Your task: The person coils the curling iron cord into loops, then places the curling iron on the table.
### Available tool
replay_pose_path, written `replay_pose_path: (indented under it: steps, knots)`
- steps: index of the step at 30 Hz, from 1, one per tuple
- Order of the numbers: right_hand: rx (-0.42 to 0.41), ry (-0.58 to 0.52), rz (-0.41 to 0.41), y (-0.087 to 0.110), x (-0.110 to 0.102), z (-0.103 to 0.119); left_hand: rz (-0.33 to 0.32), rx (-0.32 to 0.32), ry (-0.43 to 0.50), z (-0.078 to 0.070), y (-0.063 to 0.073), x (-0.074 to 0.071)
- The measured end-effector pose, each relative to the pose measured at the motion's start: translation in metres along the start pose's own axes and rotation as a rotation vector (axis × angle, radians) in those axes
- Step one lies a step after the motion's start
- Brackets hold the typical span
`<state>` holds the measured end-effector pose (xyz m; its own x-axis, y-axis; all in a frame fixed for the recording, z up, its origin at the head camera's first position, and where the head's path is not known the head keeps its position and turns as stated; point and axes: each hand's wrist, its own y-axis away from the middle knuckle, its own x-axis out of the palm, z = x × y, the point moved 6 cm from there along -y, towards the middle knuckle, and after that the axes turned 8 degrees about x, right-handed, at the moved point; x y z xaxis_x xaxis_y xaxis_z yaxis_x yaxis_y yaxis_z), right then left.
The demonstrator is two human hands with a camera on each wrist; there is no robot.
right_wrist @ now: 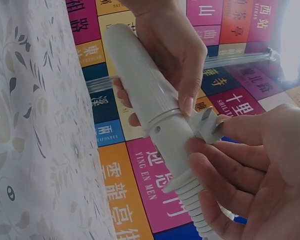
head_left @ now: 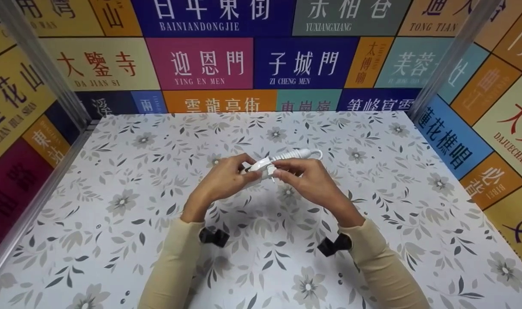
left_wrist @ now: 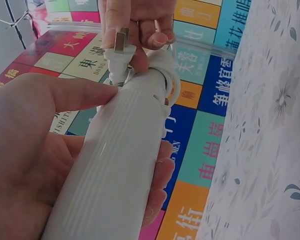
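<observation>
A white handheld electrical appliance [head_left: 291, 154] is held up over the table, with a smooth long handle [left_wrist: 110, 155] and a ribbed, coil-like section [right_wrist: 191, 200] past a flared collar. My left hand [head_left: 224, 178] grips the handle, thumb lying along its top and fingers round the far side. With its thumb and fingertips, my right hand [head_left: 314, 182] pinches a white plug [left_wrist: 120, 57] with flat metal prongs, close against the appliance's neck. White cord [left_wrist: 176, 82] loops beside the neck. Part of the ribbed section is hidden behind the right fingers in the right wrist view.
A table covered in white floral cloth [head_left: 128, 240] spreads beneath both hands. Colourful panels [head_left: 200, 64] with Chinese place names stand at the back and sides, with clear edge strips [head_left: 63, 86] at the corners. Each wrist carries a small black camera mount [head_left: 214, 237].
</observation>
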<state>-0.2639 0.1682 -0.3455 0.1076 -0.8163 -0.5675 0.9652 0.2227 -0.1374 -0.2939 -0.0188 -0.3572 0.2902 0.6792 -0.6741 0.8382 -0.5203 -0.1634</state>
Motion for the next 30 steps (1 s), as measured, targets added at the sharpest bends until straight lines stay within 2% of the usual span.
replay_pose_path:
  steps: [9,15,20,26,30]
  knots:
    - [0.000,-0.015,0.014,-0.001,0.002,0.000,0.022,-0.016,-0.036,0.000,0.000,0.000]
    - [-0.007,-0.066,0.015,-0.001,0.003,-0.001,0.017,-0.010,-0.001,0.002,0.001,0.000]
    - [-0.034,-0.060,-0.019,-0.002,-0.001,-0.001,0.016,-0.008,0.018,0.005,-0.001,0.001]
    - [-0.024,-0.053,-0.060,-0.004,-0.012,-0.005,0.025,-0.005,0.025,0.008,-0.002,0.001]
    - [-0.037,-0.015,-0.099,-0.006,-0.019,-0.007,0.028,-0.007,0.032,0.011,-0.002,-0.001]
